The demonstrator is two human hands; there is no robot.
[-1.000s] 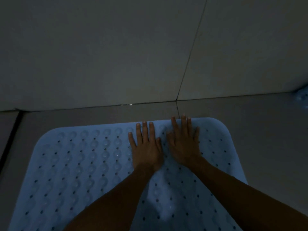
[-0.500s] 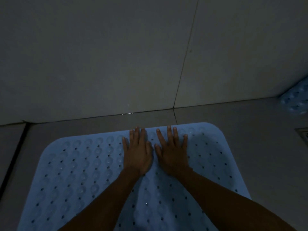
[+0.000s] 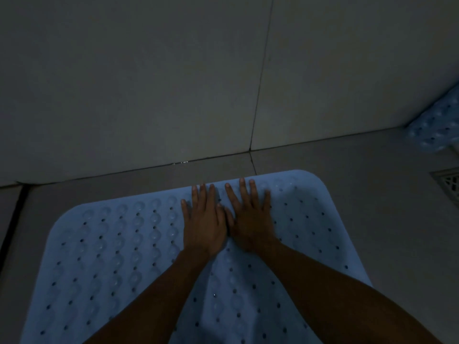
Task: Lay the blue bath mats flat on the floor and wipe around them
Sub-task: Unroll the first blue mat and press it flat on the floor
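Observation:
A light blue bath mat [image 3: 111, 256] with rows of bumps and small holes lies flat on the tiled floor, its far edge close to the wall. My left hand [image 3: 202, 224] and my right hand [image 3: 249, 220] lie side by side on the mat near the middle of its far edge. Both press down with flat palms and straight fingers. The fingertips reach almost to the mat's far rim. A second blue mat [image 3: 437, 125] shows partly at the right edge, by the wall. The room is dim.
A tiled wall [image 3: 173, 83] rises just beyond the mat. A metal floor drain [image 3: 448, 181] sits in the floor at the right edge. Bare grey floor tiles [image 3: 360, 182] lie right of the mat, and a dark gap [image 3: 15, 219] runs along the floor at the left.
Both hands stay flat on the mat and have slid a little toward the far edge. The view has shifted right, showing more of the second mat and the drain.

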